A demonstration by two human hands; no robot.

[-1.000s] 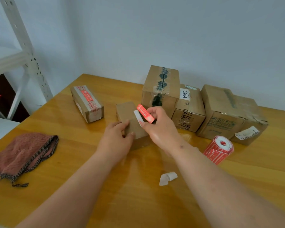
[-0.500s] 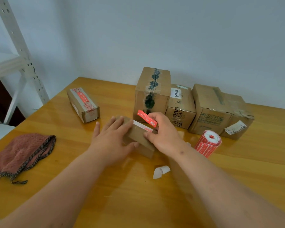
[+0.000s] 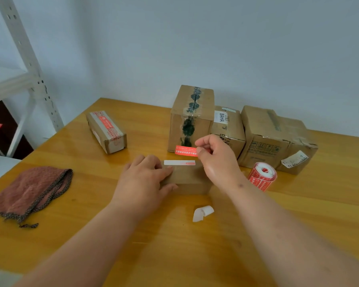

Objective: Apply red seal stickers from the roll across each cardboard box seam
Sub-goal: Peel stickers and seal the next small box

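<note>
My left hand lies flat, fingers spread; my right hand is raised, thumb and forefinger pinched.

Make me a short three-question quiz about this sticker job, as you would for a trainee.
1. True or false: the right hand pinches a red sticker.
2. Which box does the left hand rest on? A) the tall box B) the small box C) the long box
3. Fill in: the sticker roll lies to the ______ of the small box, as the camera sees it.

Key: 1 true. 2 B. 3 right.
</note>
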